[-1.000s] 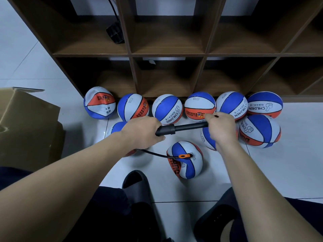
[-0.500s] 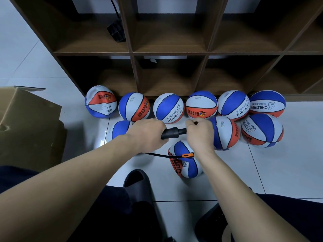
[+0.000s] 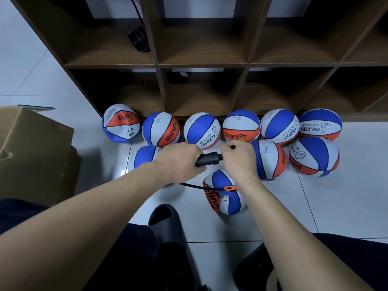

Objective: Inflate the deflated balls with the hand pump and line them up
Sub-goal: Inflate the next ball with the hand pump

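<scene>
My left hand point(image 3: 178, 160) grips the barrel of the black hand pump point(image 3: 207, 160), held level above the floor. My right hand point(image 3: 238, 157) grips the pump's handle, pushed in close against the barrel. A thin black hose point(image 3: 193, 186) runs from the pump to an orange connector point(image 3: 230, 188) on a partly flat blue, white and orange ball point(image 3: 224, 196) lying below my hands. Several like balls stand in a row point(image 3: 201, 131) along the shelf foot, the leftmost one point(image 3: 120, 123) dented. More balls lie in front at the left point(image 3: 144, 157) and right point(image 3: 269, 159).
A dark wooden cube shelf point(image 3: 201, 64) stands behind the balls, a black object point(image 3: 139, 38) with a cord in one compartment. A cardboard box point(image 3: 31, 148) sits at the left. A dark slipper point(image 3: 165, 223) and my dark trouser legs fill the bottom. The floor is white tile.
My right hand has pushed the pump handle leftwards into the barrel, so the rod that showed a second ago is hidden. My left hand has held the barrel still.
</scene>
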The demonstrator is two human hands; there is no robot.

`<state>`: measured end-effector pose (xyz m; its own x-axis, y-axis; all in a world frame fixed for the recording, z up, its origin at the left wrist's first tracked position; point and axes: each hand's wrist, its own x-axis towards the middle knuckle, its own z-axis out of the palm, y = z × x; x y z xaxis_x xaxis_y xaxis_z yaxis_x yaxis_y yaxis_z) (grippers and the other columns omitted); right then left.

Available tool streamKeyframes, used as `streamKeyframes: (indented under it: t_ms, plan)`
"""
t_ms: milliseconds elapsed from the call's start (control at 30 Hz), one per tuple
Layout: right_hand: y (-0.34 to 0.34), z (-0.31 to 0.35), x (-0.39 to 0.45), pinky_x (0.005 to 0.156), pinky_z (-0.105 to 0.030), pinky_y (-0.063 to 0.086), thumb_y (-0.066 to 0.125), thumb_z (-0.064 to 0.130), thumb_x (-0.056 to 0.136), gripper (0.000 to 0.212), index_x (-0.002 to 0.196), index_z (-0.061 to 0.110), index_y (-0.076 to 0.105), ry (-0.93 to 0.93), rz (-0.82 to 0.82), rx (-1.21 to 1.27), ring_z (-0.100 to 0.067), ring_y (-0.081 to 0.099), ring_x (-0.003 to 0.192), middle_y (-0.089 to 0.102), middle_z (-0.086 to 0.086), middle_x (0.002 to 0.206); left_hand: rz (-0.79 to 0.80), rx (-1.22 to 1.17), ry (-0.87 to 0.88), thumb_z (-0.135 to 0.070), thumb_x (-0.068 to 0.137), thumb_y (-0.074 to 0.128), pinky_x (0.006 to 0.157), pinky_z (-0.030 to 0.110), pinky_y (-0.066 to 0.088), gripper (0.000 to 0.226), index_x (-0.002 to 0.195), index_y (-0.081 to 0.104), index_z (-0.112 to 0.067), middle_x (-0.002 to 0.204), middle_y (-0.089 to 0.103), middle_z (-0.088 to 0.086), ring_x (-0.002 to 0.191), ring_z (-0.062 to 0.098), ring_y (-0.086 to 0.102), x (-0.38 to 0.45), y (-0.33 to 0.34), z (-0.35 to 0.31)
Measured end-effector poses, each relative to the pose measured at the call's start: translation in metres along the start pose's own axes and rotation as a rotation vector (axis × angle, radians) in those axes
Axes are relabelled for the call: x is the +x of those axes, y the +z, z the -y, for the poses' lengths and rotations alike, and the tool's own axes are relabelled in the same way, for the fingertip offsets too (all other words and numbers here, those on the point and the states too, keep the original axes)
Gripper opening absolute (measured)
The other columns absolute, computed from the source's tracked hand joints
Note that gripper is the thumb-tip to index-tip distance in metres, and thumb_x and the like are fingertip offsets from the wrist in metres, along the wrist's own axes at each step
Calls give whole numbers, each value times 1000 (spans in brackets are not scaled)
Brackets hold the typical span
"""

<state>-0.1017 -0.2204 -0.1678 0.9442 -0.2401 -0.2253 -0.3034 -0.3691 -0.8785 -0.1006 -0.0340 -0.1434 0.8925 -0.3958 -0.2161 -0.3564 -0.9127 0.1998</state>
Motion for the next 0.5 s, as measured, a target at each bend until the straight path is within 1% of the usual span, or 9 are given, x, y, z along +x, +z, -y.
streamKeyframes:
  t_ms: [67, 133, 200, 300, 400, 433, 500]
  plan:
    - [-16, 0, 11, 59, -38, 26, 66, 23, 94, 40, 66, 9, 41, 28, -35, 31, -24, 30, 64, 33, -6, 64, -11, 0, -15, -52, 99, 65, 61, 34, 53, 27, 85, 62, -29, 73, 62, -7, 69, 14, 60, -1, -1, 5]
    - [-36, -3, 22, 56, -36, 23, 69, 20, 92, 36, 69, 12, 43, 88, -93, 90, -23, 26, 61, 29, -8, 66, -18, 15, -29, -53, 99, 65, 59, 33, 49, 28, 83, 60, -30, 73, 61, -7, 69, 13, 59, 0, -3, 10]
    - [-53, -9, 32, 51, -30, 22, 72, 19, 93, 33, 73, 9, 48, 146, -127, 126, -21, 23, 55, 28, -7, 64, -16, 17, -30, -52, 99, 65, 58, 31, 44, 29, 82, 59, -30, 73, 61, -7, 70, 14, 60, 0, -5, 13]
    - [-57, -15, 36, 54, -32, 24, 72, 20, 91, 31, 72, 6, 51, 185, -144, 124, -22, 25, 56, 29, -1, 57, -12, 48, -19, -52, 100, 64, 59, 32, 47, 26, 86, 63, -29, 73, 61, -7, 70, 15, 60, 1, -7, 9]
    - [-43, -16, 31, 58, -37, 30, 68, 20, 91, 36, 67, 2, 48, 154, -166, 78, -25, 31, 63, 34, -5, 60, -4, 86, -28, -51, 100, 61, 62, 35, 55, 26, 88, 65, -29, 73, 61, -6, 69, 16, 60, 0, -4, 4]
    - [-37, -14, 28, 60, -39, 31, 66, 20, 91, 39, 63, 5, 44, 127, -153, 52, -26, 33, 63, 35, -6, 60, 1, 89, -34, -51, 100, 61, 62, 36, 56, 26, 88, 65, -29, 73, 61, -6, 69, 17, 61, 0, -4, 4]
    - [-24, -9, 19, 61, -40, 29, 62, 17, 93, 45, 59, 14, 34, 71, -127, 7, -25, 31, 62, 33, -5, 59, 2, 91, -38, -51, 101, 60, 61, 36, 55, 27, 88, 65, -28, 73, 60, -6, 69, 17, 61, 0, -3, 6]
